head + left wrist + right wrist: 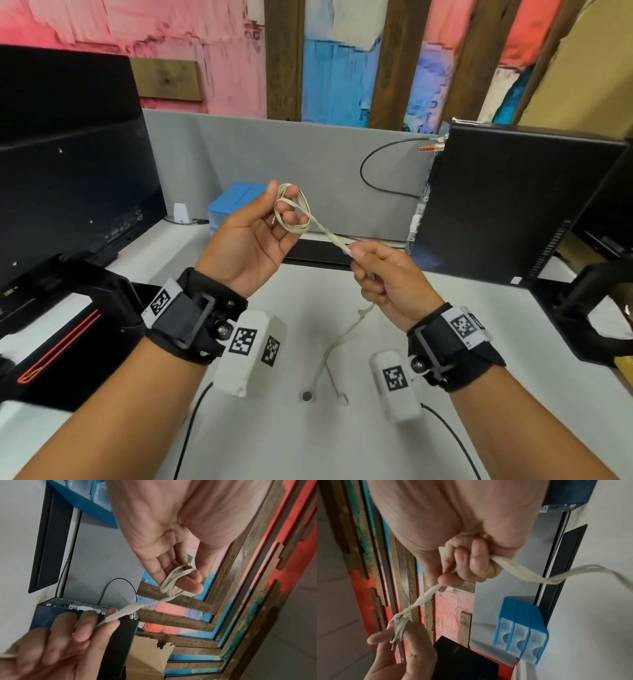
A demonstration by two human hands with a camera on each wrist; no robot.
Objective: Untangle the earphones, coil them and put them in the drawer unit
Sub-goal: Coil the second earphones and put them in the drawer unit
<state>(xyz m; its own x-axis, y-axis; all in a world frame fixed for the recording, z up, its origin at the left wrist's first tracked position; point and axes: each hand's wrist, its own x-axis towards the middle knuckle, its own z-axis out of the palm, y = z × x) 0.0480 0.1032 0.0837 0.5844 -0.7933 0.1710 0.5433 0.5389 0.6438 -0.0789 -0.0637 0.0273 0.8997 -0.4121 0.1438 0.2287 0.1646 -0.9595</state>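
Grip: the left hand [250,240] is raised palm-up with several loops of the white earphones [294,210] wound round its fingers [187,584], the thumb standing beside the coil; it holds the coil. The right hand [387,274] pinches the flat cord between thumb and forefinger at about 4 o'clock from the coil, the other fingers curled over the cord that runs through the palm. The run between the hands is near taut.

Location: the coil sits in mid-air above the desk [342,445]. The free tail hangs from the right hand to the desk surface, where the two earbuds [308,395] lie at 6 o'clock of the hands. A plug tip appears to protrude from the coil in the left wrist view.

Step in hand, as judged: winding, roughly half done. To do it well, keep the flat cord untwisted as it feeds, lay each turn beside the last, and hold light tension only; the cord shows a twist near the right fingertips that should be turned out before the next wrap.

Clearances: the blue drawer unit [233,205] stands at 11 o'clock behind the left hand, against the grey partition, all three drawers apparently closed. A monitor [68,164] bounds the 9 o'clock side, a black computer case [513,205] the 3 o'clock side. Open room lies between them, straight ahead.
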